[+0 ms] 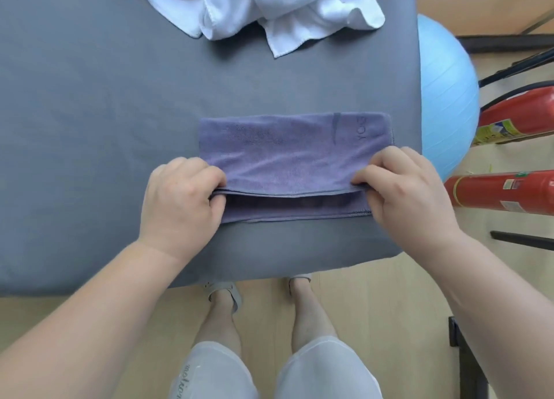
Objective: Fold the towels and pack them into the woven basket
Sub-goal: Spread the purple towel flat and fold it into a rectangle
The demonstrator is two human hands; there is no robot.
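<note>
Head view — purple towel (287,158) lies between both hands, left hand (183,200) and right hand (407,191) pinching its ends.

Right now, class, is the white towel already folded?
No: the white towel lies crumpled on the grey table, while the left hand and right hand pinch the purple towel.

The scene is taken from one wide-angle camera worn on the head, pointed forward and steeply down over the near edge of the flat grey cloth-covered table (90,113). The folded purple terry towel (287,158) is framed centrally at close range, and the pale wooden floor (60,317) and the wearer's legs (305,311) are caught directly beneath.
</note>
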